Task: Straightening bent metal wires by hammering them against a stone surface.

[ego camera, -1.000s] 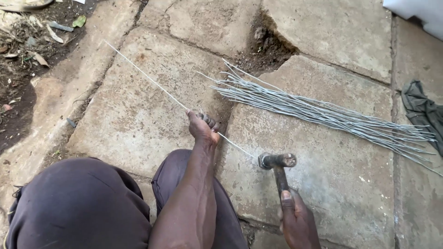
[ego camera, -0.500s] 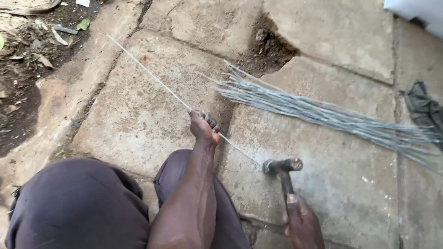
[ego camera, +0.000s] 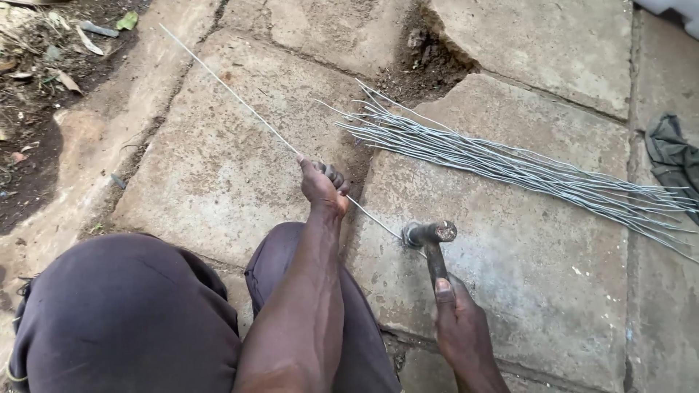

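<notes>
My left hand [ego camera: 323, 184] grips a long thin metal wire [ego camera: 229, 94] that runs from the upper left across a concrete slab [ego camera: 218, 182] to the right. My right hand [ego camera: 460, 329] holds a hammer [ego camera: 431, 240] by its handle. The hammer's head rests on the wire's near end, just right of my left hand. A pile of similar grey wires [ego camera: 510, 164] lies spread on the slab beyond the hammer, reaching to the right edge.
My knees in dark trousers [ego camera: 124, 313] fill the lower left. Bare soil with leaf litter [ego camera: 36, 73] lies at the left. A hole with loose earth [ego camera: 429, 58] breaks the slabs at the top. A dark cloth [ego camera: 673, 156] lies at the right.
The hammer head has come down and slightly left onto the wire's end. My left hand keeps its grip on the wire in nearly the same place.
</notes>
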